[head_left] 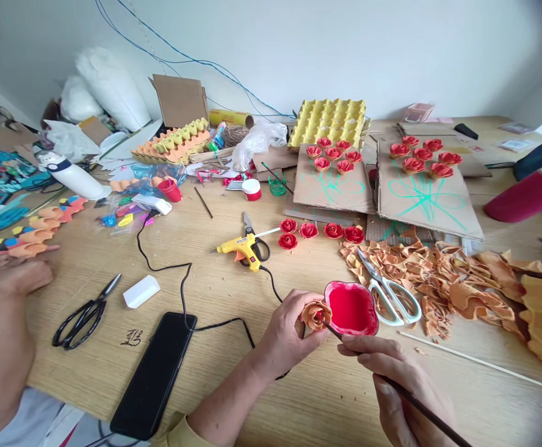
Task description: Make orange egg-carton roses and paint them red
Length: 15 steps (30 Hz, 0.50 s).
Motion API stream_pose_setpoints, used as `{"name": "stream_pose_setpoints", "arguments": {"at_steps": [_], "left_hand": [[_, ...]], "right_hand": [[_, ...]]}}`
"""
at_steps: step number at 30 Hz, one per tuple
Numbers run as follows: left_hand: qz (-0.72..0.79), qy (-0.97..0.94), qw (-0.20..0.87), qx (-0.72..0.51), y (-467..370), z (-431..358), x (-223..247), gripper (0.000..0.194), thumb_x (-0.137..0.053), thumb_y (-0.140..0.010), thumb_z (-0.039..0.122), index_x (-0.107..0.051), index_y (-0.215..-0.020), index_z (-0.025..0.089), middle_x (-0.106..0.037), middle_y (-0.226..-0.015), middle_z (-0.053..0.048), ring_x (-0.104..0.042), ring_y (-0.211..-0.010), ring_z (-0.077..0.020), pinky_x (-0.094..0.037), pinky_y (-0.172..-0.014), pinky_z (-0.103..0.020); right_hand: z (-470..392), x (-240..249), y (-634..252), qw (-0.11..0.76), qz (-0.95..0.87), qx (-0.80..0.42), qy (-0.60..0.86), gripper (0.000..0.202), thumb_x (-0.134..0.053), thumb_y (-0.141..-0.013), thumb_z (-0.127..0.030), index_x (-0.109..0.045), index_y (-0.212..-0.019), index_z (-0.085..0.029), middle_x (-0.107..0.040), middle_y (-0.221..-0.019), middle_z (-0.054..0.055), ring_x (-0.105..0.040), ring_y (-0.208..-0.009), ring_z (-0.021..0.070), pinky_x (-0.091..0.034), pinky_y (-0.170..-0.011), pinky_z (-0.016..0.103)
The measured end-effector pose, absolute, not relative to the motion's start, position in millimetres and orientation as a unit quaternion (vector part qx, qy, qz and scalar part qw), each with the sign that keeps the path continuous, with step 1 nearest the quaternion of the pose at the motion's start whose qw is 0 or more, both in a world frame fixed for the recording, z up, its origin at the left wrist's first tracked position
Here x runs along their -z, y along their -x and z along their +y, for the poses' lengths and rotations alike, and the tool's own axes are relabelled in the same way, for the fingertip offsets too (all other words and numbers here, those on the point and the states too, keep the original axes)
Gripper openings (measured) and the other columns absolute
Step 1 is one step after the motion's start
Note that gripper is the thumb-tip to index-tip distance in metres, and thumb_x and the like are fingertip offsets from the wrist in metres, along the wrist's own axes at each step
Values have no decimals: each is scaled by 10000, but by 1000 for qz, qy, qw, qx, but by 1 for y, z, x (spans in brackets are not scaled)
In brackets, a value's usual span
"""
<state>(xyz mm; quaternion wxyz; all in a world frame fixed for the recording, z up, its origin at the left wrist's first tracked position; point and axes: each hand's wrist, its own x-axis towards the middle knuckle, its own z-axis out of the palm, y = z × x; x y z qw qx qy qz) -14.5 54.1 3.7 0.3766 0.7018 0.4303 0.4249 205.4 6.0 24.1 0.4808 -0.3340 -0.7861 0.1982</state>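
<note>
Between the thumb and fingers of my left hand (282, 338) is an orange egg-carton rose (316, 315), red showing at its centre. My right hand (398, 379) grips a dark-handled paintbrush (415, 402), its tip touching the middle of that rose. Just right of the rose sits a scalloped dish of red paint (352, 308). Several red painted roses (308, 230) lie on the table beyond my hands. A yellow glue gun (245, 248) rests on dark scissors (262, 249), left of those roses. White-handled scissors (389, 295) lie beside the paint dish.
Orange carton scraps (429, 285) are heaped at the right, near a red bottle (531, 192). Cardboard panels (422, 198) carrying red roses stand at the back. A black phone (156, 372), a cable (182, 292) and black scissors (87, 313) lie left. Another person's hand (19, 273) is far left.
</note>
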Motion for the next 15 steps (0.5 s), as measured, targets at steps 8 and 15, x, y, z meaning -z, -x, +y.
{"name": "stream_pose_setpoints", "arguments": {"at_steps": [8,15], "left_hand": [[444,-696,364,-431,14,54,-4,422,-769,-874,181,-635,-1270,238,-711,-1176,-72,-685,-1076,-246,-563,-978,-371],[433,-706,362,-428,13,52,-4,453,-757,-872,139,-617,-1291,241,-704,-1199,-73,-684,-1102,-240,-563,-990,-367]], "right_hand": [[6,-28,-204,532,-744,-200,350,227,-495,-1064,-144,-656,-1209,-213,-808,-1116,135,-844,-924,237,-698,-775,330],[7,-15,-202,516,-758,-195,348,320,-542,-1021,-76,-620,-1309,-190,-774,-1195,169,-833,-1017,256,-705,-803,345]]}}
